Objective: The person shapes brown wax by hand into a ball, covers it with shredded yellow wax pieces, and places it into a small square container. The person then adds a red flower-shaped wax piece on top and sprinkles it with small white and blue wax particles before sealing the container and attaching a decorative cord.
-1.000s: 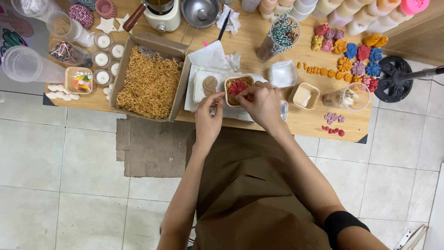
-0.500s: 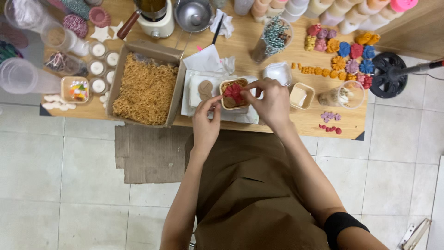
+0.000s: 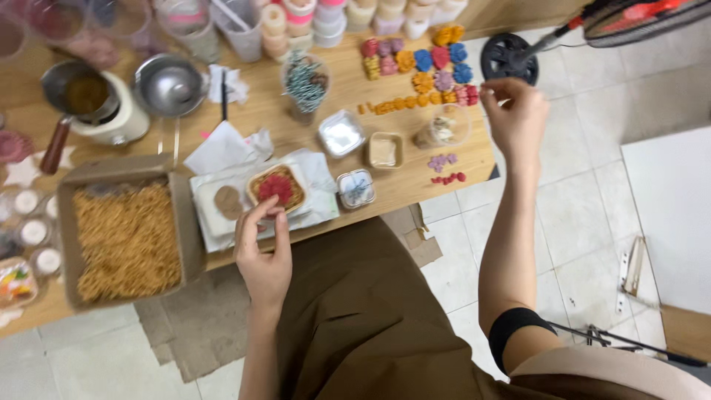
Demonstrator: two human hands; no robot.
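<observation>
The left hand (image 3: 264, 252) is pinching the near rim of a small round woven basket (image 3: 275, 188), thumb and fingertips closing on its edge; the basket is sitting on a white tray (image 3: 215, 211) lined with crumpled white paper, and a red flower-shaped piece (image 3: 275, 187) is lying inside it. Just to the left of that grip, a flat brown disc (image 3: 227, 201) is resting on the same tray. Farther left, a cardboard box (image 3: 178, 222) is lying open, filled with yellow shredded paper (image 3: 126, 241). Just to the right of the grip, a small clear plastic container (image 3: 355, 188) is standing on the wooden table (image 3: 415, 178).

The right hand (image 3: 515, 115) is hovering out over the far right corner of the table, fingers curled loosely inward; whether it is holding anything between the fingertips cannot be told. Just left of it, a clear round cup (image 3: 443, 130) is standing, and beyond that, rows of small coloured flower-shaped pieces (image 3: 422, 63) in red, blue, orange and purple are lying on the wood. A few pink and red bits (image 3: 446, 167) are lying below the hand near the table edge. A black fan base (image 3: 508, 59) is standing on the tiled floor just above the hand.

Farther left, a small square tray (image 3: 384, 150), a foil-lidded cup (image 3: 341, 133), a jar of striped sticks (image 3: 305, 85), a steel bowl (image 3: 169, 85) and a cream melting pot (image 3: 96, 107) are sitting on the table.
</observation>
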